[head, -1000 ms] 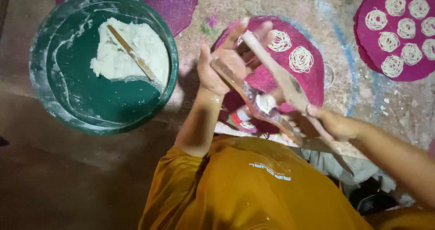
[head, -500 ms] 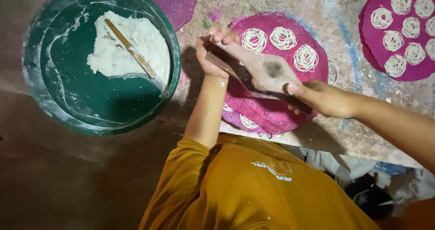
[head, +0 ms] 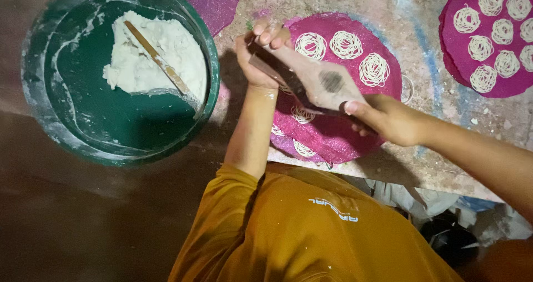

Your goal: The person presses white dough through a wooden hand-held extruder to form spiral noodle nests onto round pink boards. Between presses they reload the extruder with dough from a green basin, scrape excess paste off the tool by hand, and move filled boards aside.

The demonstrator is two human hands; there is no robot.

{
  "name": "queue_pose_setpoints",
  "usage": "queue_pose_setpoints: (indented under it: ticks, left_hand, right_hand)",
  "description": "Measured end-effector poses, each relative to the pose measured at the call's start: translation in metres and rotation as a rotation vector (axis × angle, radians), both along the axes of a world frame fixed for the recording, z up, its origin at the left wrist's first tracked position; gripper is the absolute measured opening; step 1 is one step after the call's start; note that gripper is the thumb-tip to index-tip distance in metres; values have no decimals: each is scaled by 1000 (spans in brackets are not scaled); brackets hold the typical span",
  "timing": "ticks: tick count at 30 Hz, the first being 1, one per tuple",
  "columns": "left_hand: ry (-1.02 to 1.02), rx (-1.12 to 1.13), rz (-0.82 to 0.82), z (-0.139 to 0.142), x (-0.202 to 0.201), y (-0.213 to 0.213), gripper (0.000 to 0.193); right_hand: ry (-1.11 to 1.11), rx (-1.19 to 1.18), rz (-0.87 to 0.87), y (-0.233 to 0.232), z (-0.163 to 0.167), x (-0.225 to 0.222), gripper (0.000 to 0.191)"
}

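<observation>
1. Head view: wooden noodle press (head: 316, 79) is gripped by left hand (head: 258, 57) at far end, right hand (head: 383, 118) at near end, over pink mat (head: 333, 135).
2. Since earlier frames, press is lowered flat; three noodle coils (head: 345, 44) are laid, pressing apparently paused.
3. Green tub (head: 50, 126) of dough is set left.

Green tub (head: 50, 121) of white dough (head: 161, 54) with wooden stick (head: 157, 57); far pink mat (head: 461, 65) of noodle coils.

Both hands gripping press (head: 319, 82) over mat (head: 355, 132), left hand (head: 256, 54) at far end, right hand (head: 383, 118) at near end. Noodle coils (head: 344, 44) lying beyond press. Tub (head: 50, 115) sitting well left, dough (head: 152, 54) and stick (head: 156, 57) resting inside. Second mat (head: 461, 65) lying far right.
</observation>
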State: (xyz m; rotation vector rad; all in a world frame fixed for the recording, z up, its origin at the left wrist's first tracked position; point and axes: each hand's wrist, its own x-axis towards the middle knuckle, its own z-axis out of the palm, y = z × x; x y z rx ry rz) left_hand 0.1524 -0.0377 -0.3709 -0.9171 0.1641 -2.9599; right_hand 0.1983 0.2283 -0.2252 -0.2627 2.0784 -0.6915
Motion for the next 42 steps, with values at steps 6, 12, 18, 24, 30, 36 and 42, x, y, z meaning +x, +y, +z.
queue_pose_setpoints:
  ticks: [6,12,18,24,30,36,42]
  left_hand:
    - [-54,1,49,1,23,14,34]
    - [9,-6,82,26,-1,21,32]
    - [-553,-731,-21,25,20,-3,61]
    - [-731,-1477,-224,-29,55,5,72]
    - [-436,-1855,200,-22,106,-4,54]
    - [-218,-2215,801,33,146,-17,68]
    - [-196,-544,-73,56,58,-4,73]
  right_hand:
    - [-77,63,72,3,10,6,81]
    - [120,68,17,5,19,-1,70]
    - [79,-66,-45,8,10,-3,53]
    - [87,-138,-41,15,-11,-12,54]
    - [124,-238,-132,23,-34,-14,59]
    - [154,-274,-89,70,-52,-11,74]
    - [-116,-125,79,79,-61,-6,85]
